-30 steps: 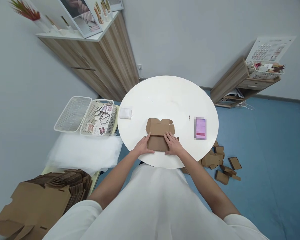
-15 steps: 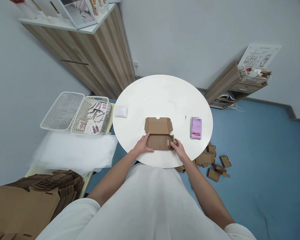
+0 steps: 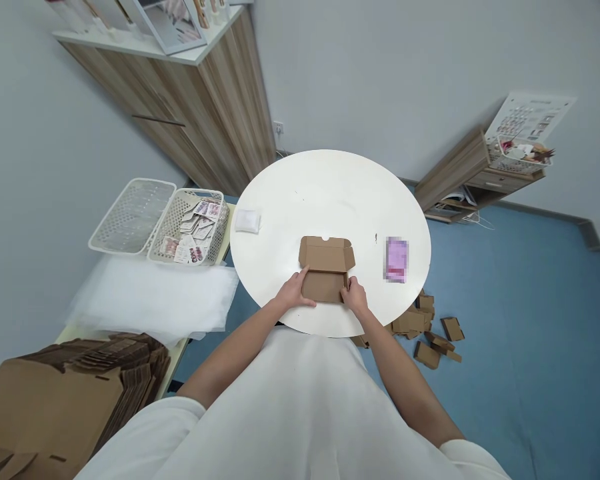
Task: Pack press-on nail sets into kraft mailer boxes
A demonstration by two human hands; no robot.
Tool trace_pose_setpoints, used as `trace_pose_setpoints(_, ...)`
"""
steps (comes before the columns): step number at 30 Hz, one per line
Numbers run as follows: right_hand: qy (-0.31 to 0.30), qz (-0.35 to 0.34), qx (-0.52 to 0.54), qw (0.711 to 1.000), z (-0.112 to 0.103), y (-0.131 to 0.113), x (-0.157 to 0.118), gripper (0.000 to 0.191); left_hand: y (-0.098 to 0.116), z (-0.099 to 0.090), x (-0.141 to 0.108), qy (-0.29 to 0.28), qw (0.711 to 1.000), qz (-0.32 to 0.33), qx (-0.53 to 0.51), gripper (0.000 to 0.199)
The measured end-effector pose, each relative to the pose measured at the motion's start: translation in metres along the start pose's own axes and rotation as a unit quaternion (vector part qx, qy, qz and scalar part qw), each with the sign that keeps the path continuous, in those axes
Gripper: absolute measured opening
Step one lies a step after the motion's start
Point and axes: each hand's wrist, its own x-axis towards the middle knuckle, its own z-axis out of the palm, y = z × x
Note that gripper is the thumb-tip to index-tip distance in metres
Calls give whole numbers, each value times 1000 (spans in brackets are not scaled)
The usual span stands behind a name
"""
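A brown cardboard box [image 3: 325,287] lies on the white round table in front of me, its lid flap [image 3: 327,255] folded back away from me. My left hand [image 3: 294,291] grips the left end, with the thumb along the near edge and the fingers at the far corner. At the other end, my right hand [image 3: 355,295] is closed on the right wall, which stands upright. Parts of the right fingers are hidden by that wall.
On the white table [image 3: 330,187] are a white packet [image 3: 247,221] and a blurred pink item [image 3: 396,260]. Left stand a basket [image 3: 220,233] of printed cards, clear plastic sheets [image 3: 155,300] and flat cardboard [image 3: 50,400]. Folded boxes [image 3: 427,355] lie on the floor.
My right hand has folded the box's right end flap inward, and the white slot there no longer shows. The left hand keeps its grip. The whole view has shifted slightly.
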Motion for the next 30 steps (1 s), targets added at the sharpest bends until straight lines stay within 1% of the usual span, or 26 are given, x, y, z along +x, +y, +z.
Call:
trace_pose_setpoints(3,-1,13,8,1000,0,-2,-2,13,3,-3,-1,-6,1000,-7,-3,120)
trace_pose_setpoints(5,-1,26,23,999,-1,-2,-6,19,5,-5,-4,-11,1000,-16,-12,120)
trace_pose_setpoints(8,4,34,61,998,-3,1,-17,41,7,-4,-14,3,998,-36,-52,117)
trace_pose_setpoints(9,9,35,77,996,-3,3,-21,49,7,-2,-19,16,996,-51,-72,113)
trace_pose_setpoints(11,17,35,115,993,-2,9,-29,58,5,3,-27,46,987,-98,-116,98)
trace_pose_setpoints(13,10,30,168,985,0,13,-36,59,3,8,-32,64,975,-137,-161,78)
trace_pose_setpoints(14,1,26,201,979,2,15,-39,58,3,9,-34,65,970,-142,-184,69)
trace_pose_setpoints(16,-13,13,264,964,6,16,-39,55,6,10,-33,54,965,-121,-228,56)
trace_pose_setpoints(18,-6,-3,306,952,9,14,-36,53,11,7,-28,41,960,-86,-261,49)
trace_pose_setpoints(20,13,-20,323,946,10,11,-29,51,18,2,-21,43,957,-69,-279,46)
trace_pose_setpoints(24,24,-37,336,941,9,5,-17,53,24,-5,-8,60,956,-70,-277,44)
trace_pose_setpoints(28,15,-33,324,946,10,3,-15,55,18,-2,-4,55,962,-66,-258,48)
trace_pose_setpoints(30,15,-22,313,949,11,4,-19,56,12,1,-7,55,962,-93,-249,52)
